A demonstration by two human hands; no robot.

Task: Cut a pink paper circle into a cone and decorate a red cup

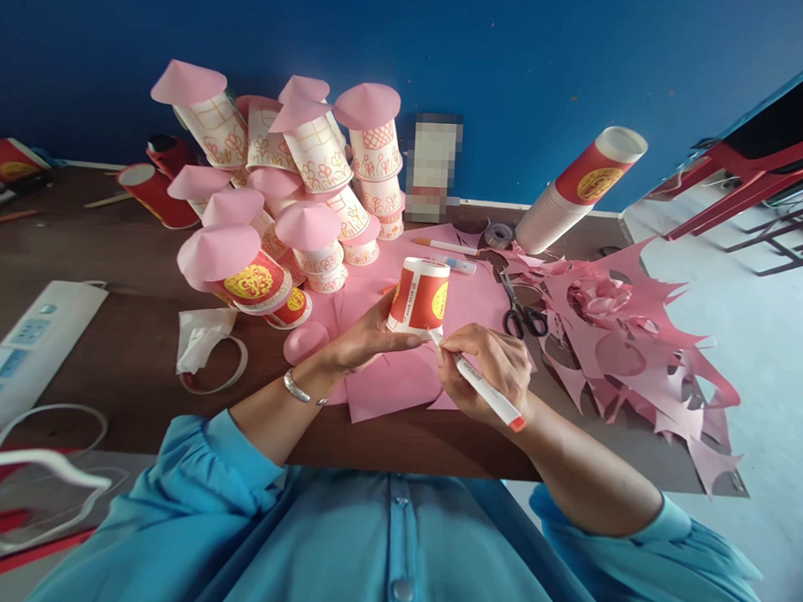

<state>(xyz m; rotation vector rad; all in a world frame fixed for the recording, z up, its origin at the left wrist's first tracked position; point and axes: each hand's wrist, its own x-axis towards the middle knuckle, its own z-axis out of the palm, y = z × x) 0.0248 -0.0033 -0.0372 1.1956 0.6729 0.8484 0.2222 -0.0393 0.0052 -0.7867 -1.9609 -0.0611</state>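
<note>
My left hand (366, 337) is wrapped round a red and white paper cup (419, 295) with a yellow emblem, held upside down above the pink paper. Between the fingers of my right hand (495, 363) is a white marker pen (484, 391) with an orange-red end. Its tip is at the cup's lower rim; whether it touches cannot be made out. Beneath both hands lie sheets of pink paper (390, 394). Left of the cup, several stacked paper cups (324, 160) carry drawn flowers and pink paper cones (308, 225).
Black-handled scissors (521, 315), a tape roll (498, 234), a glue stick (453, 263) and another marker (447, 247) lie beyond my right hand. Pink paper scraps (612, 346) cover the right side. A tall cup stack (579, 189) leans behind them. A tape ring (222, 377) lies left.
</note>
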